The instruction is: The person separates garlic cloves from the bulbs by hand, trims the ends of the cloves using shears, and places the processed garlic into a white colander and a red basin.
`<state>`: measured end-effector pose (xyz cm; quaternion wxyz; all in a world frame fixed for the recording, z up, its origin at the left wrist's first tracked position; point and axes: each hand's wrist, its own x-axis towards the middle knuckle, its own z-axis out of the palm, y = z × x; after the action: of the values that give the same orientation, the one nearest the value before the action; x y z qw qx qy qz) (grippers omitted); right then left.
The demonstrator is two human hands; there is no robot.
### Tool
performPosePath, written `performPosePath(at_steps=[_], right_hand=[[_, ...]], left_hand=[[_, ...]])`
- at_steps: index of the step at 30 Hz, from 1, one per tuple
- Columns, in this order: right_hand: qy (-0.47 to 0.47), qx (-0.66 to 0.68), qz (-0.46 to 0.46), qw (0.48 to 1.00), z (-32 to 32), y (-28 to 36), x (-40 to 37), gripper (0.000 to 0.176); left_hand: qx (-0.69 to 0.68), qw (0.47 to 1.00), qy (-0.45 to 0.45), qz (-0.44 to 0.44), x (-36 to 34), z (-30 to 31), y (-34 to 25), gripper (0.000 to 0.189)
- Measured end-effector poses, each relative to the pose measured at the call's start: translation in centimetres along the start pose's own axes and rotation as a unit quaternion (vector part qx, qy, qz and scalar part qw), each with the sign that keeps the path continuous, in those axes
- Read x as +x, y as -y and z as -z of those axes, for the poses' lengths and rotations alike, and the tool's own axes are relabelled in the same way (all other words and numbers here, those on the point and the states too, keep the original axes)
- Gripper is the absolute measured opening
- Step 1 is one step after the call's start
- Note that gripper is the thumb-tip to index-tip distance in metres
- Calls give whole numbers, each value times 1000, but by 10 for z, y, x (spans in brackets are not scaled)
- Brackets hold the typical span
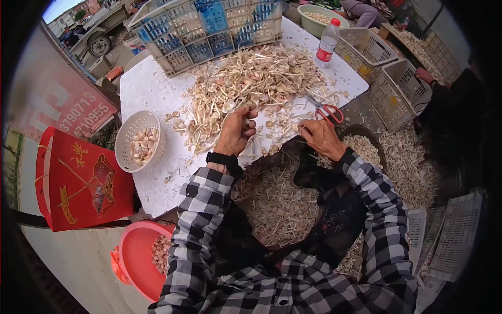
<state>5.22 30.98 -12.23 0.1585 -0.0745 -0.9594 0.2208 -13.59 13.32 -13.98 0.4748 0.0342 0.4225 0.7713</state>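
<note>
On the counter [151, 191], the garlic [251, 78] lies in a heap, longest side to side, its stalks [308, 78] pointing many ways. The left hand [238, 131] is curled nearly closed, the right hand [321, 137] half bent; I cannot tell if either holds any. Picking seems the step, and calls next for a small pinch.

A red-capped plastic bottle [327, 46] stands upright near the far right edge of the table [149, 191]. A red gift bag [86, 180] stands beside its left edge; beyond that are a numbered sign [63, 112] and a parked truck [99, 44].
</note>
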Motion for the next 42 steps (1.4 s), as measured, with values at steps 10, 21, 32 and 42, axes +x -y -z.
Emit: performPosePath(at_steps=[10, 21, 32, 42], right_hand=[[-81, 42, 28, 995, -29, -14, 77, 16], [60, 20, -12, 998, -42, -35, 78, 18], [45, 57, -148, 986, -4, -37, 111, 25], [83, -15, -67, 994, -27, -40, 85, 30]], left_hand=[[-54, 998, -24, 15, -2, -8, -5, 21], [-62, 998, 5, -13, -6, -5, -9, 21], [-79, 995, 8, 54, 2, -10, 10, 28], [-68, 997, -16, 28, -4, -14, 3, 21]])
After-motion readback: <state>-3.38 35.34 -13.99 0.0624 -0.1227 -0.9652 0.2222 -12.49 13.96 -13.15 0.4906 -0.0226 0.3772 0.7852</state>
